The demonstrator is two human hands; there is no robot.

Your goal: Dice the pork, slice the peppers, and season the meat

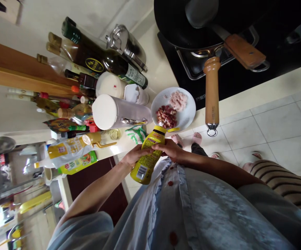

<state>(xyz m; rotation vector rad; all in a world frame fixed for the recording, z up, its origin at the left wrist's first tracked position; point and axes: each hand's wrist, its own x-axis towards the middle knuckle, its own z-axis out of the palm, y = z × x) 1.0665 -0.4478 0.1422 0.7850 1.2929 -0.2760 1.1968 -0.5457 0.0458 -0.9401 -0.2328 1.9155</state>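
Both my hands hold a yellow bottle with its yellow flip cap open, tilted over the near edge of a white plate. My left hand wraps the bottle's left side. From the right, my right hand grips it near the neck. On the plate lie dark red meat pieces, with some white powder at their near edge, and a paler pink heap of meat. The bottle's mouth faces the dark meat.
A wok with a wooden handle and a spatula sit on the black stove at the upper right. Bottles, a lidded container and a steel pot crowd the left counter. Other people's feet show on the floor.
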